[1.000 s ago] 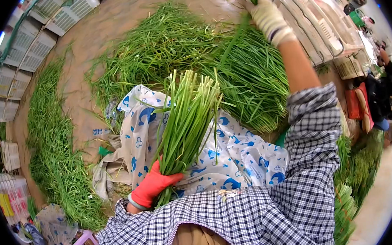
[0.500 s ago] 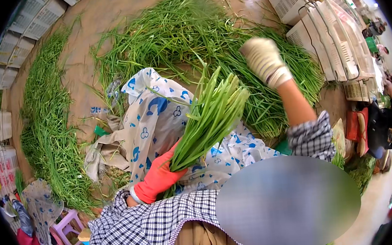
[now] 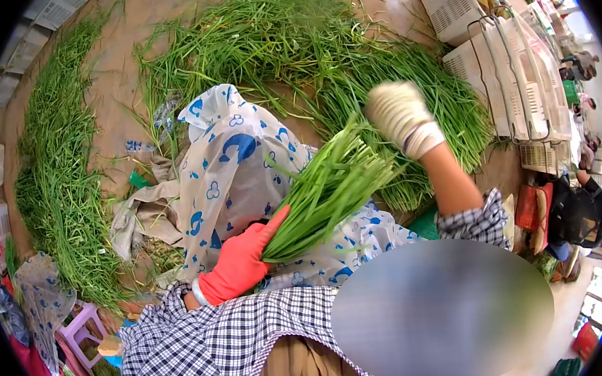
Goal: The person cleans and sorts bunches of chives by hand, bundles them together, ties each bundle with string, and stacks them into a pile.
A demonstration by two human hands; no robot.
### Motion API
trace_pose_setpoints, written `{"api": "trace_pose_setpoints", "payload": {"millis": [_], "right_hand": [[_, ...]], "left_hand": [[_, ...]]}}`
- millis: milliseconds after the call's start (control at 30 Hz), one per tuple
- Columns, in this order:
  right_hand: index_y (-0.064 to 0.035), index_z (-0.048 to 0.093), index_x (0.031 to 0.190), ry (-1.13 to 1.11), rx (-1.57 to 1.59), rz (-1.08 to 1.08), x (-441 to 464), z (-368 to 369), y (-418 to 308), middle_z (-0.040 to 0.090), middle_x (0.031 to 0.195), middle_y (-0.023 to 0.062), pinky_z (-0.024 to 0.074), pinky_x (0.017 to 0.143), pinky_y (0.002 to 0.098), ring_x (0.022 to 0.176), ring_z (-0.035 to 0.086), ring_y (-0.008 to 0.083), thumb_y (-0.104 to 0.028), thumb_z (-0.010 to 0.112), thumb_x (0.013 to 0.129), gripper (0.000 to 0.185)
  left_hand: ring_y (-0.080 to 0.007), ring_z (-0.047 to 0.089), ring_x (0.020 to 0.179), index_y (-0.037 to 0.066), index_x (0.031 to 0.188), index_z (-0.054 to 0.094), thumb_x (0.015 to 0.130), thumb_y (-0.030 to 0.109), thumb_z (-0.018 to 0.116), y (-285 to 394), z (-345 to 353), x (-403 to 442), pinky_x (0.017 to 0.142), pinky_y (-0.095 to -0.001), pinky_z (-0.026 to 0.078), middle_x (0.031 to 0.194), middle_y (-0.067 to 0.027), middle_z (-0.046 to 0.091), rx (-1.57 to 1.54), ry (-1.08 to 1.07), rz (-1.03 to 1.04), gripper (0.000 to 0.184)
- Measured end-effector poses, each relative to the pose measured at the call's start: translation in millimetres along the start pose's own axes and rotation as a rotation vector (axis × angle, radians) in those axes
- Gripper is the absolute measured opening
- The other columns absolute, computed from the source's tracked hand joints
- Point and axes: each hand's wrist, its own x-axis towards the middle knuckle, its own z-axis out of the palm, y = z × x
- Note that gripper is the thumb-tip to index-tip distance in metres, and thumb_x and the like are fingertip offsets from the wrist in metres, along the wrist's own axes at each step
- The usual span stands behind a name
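My left hand (image 3: 235, 265), in a red rubber glove, grips a bunch of long flat green chives (image 3: 333, 189) near one end. The bunch slants up to the right above a plastic sheet (image 3: 241, 150) with blue prints that covers my lap. My right hand (image 3: 400, 116), in a whitish knitted glove, is raised beyond the far end of the bunch, over a pile of chives (image 3: 442, 99). It is slightly blurred with its back to me, and its fingers are hidden, so I cannot tell whether it holds anything.
More greens (image 3: 59, 164) lie in a long heap on the left floor. White plastic crates (image 3: 497, 80) stand at the right. At the lower left are a purple stool (image 3: 82, 332) and another person's sleeve (image 3: 35, 357). A beige cloth (image 3: 151, 214) lies beside the sheet.
The bunch in my left hand has tipped lower to the right, and the left hand's index finger now lies stretched along it. My right hand has shifted slightly down and left. The view has moved a little.
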Motion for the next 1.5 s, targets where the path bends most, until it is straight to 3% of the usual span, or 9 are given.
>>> {"api": "trace_pose_setpoints", "payload": {"millis": [167,267,400,600,900,1033,1167,1333,1500], "right_hand": [[-0.0056,0.069,0.093,0.559,0.573,-0.032,-7.5,-8.1,72.5,0.069,0.091,0.0137,0.0528,0.08,0.04,0.082,0.067,0.031,-0.039,0.064,0.087,0.034],[-0.0034,0.072,0.08,-0.166,0.203,-0.197,-51.3,-61.5,-2.9,0.066,0.071,0.0171,0.0491,0.081,0.0376,0.079,0.067,0.0309,-0.065,0.053,0.084,0.065],[-0.0055,0.071,0.082,-0.011,0.097,-0.5,-70.7,17.2,-63.6,0.068,0.083,0.014,0.0368,0.103,0.0424,0.088,0.064,0.0308,-0.043,0.056,0.086,0.041],[-0.0114,0.069,0.079,0.243,-0.418,-0.075,-28.7,-6.7,12.5,0.068,0.079,0.0064,0.0518,0.061,0.0354,0.073,0.068,0.0212,-0.014,0.06,0.081,0.009],[-0.0065,0.069,0.105,-0.234,0.263,-0.257,-38.3,-29.7,-1.8,0.067,0.105,0.0155,0.0478,0.091,0.0403,0.1,0.063,0.0342,-0.046,0.065,0.085,0.044],[-0.0099,0.07,0.083,0.3,0.196,-0.517,-36.5,18.9,-50.3,0.066,0.073,0.0131,0.0533,0.075,0.0393,0.078,0.066,0.0307,-0.036,0.06,0.086,0.028],[-0.0035,0.065,0.088,0.6,1.947,-0.258,-21.8,-27.4,-4.0,0.069,0.082,0.0048,0.0534,0.073,0.0279,0.076,0.065,0.015,-0.005,0.058,0.09,0.008],[-0.0073,0.068,0.094,0.939,0.187,0.033,-16.3,-53.5,49.0,0.068,0.079,0.0134,0.053,0.072,0.0395,0.077,0.067,0.0278,-0.031,0.072,0.081,0.027],[-0.0071,0.066,0.069,-0.083,0.205,-0.324,-98.4,-33.2,-5.6,0.062,0.064,0.0075,0.0411,0.099,0.0424,0.07,0.063,0.0268,-0.053,0.056,0.087,0.05]], "left_hand": [[-0.0327,0.063,0.085,0.03,0.149,0.032,0.07,-0.002,0.063,4.5,1.6,0.6,0.073,-0.039,0.052,0.099,-0.0098,0.057,0.178,-0.051,0.002,0.091],[-0.0324,0.063,0.082,0.032,0.149,0.032,0.071,-0.002,0.063,11.1,0.1,1.9,0.07,-0.0395,0.052,0.098,-0.0099,0.056,0.188,-0.021,0.034,0.09],[-0.0321,0.063,0.082,0.034,0.148,0.033,0.07,-0.002,0.063,12.3,0.3,2.6,0.069,-0.0393,0.052,0.1,-0.0097,0.056,0.207,-0.05,-0.014,0.091],[-0.032,0.062,0.081,0.035,0.148,0.034,0.068,-0.004,0.062,10.3,-0.4,2.8,0.069,-0.0389,0.053,0.102,-0.0092,0.057,0.285,-0.093,0.004,0.093],[-0.0318,0.062,0.081,0.033,0.146,0.039,0.063,-0.009,0.057,6.6,2.5,1.6,0.071,-0.0378,0.052,0.102,-0.0087,0.057,0.261,-0.043,0.054,0.095],[-0.0313,0.062,0.082,0.033,0.146,0.039,0.063,-0.007,0.06,5.6,0.2,3.9,0.072,-0.0376,0.052,0.1,-0.0083,0.058,0.255,-0.063,0.058,0.094],[-0.0325,0.062,0.084,0.028,0.145,0.042,0.069,-0.004,0.065,3.4,4.1,4.0,0.075,-0.0378,0.051,0.097,-0.01,0.058,0.202,-0.025,0.053,0.085],[-0.0314,0.063,0.082,0.03,0.146,0.04,0.072,0.0,0.066,2.7,4.5,2.2,0.071,-0.0376,0.051,0.096,-0.0092,0.058,0.264,-0.019,0.057,0.084],[-0.0313,0.063,0.078,0.032,0.147,0.038,0.07,-0.002,0.065,-1.3,7.5,3.0,0.067,-0.0386,0.052,0.094,-0.0084,0.058,0.209,0.019,0.046,0.088]]}}
